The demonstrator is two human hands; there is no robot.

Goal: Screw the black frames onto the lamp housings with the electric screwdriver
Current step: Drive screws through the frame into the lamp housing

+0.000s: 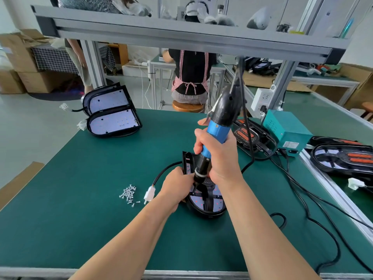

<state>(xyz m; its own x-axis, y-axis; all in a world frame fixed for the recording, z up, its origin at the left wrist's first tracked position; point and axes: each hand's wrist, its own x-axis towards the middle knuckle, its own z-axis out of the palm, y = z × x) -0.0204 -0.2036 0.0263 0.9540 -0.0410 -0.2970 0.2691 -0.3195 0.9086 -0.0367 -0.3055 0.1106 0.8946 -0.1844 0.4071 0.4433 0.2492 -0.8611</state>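
Head view: two bare forearms reach in from the near edge of the green bench to a lamp housing lying face up near its middle. The left hand grips the housing's left edge, its fingers curled over it close to the bit. A black frame lies across the housing's pale LED board. The right hand holds the screwdriver almost upright, leaning a little away, with its fingers wrapped round the blue barrel. The bit is down on the housing's left side, just by the left hand. Which hole it sits in I cannot tell.

Just left of the housing a white connector ends the housing's black cable. A little further left lies a small heap of screws. Right of the housing, black cords trail over the bench.

Beyond the housing to the right stands a teal box. Beside the box lie lamps with orange parts. Well beyond the housing to the left, a stack of two more housings sits at the bench's far corner.

Straight behind the housing, past the bench, a person in a checked apron sits on a stool, back turned. A grey rail runs overhead.
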